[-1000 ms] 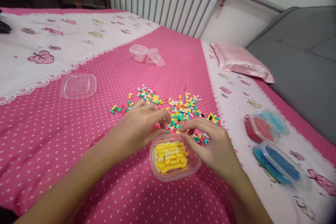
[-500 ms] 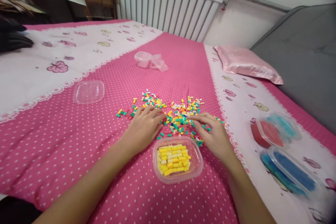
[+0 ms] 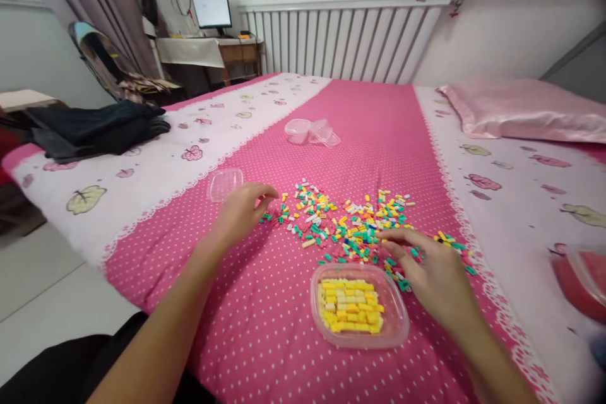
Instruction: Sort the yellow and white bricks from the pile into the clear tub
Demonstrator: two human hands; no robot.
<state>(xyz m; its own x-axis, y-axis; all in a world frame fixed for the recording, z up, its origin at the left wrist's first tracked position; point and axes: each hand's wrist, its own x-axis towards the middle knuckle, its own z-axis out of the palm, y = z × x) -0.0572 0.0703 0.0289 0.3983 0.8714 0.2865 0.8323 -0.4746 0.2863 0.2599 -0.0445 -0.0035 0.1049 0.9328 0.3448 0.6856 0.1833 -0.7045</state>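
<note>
Small colourful building bricks (image 3: 315,221) lie in a loose pile on the pink dotted bedspread. My left hand (image 3: 242,211) is raised at the pile's left edge, fingers bent, thumb apart, with no brick visible in them. Over the right part of the pile, my right hand (image 3: 433,265) reaches in with fingers extended and thumb a little apart. Its fingertips are close to green and yellow bricks, and I see nothing held. Nearer to me stands a clear plastic container (image 3: 398,315), holding yellow and cream bricks (image 3: 353,306) laid in rows.
A clear lid (image 3: 222,184) lies behind my left hand. Farther back are small clear containers (image 3: 312,131). A container with red contents (image 3: 580,281) stands at the right edge. Folded dark clothes (image 3: 99,126) lie at left, a pink pillow (image 3: 525,107) at right.
My view has swung left and up. My left hand has moved off the bricks to the pile's left edge. My right hand stays over the right part of the pile.
</note>
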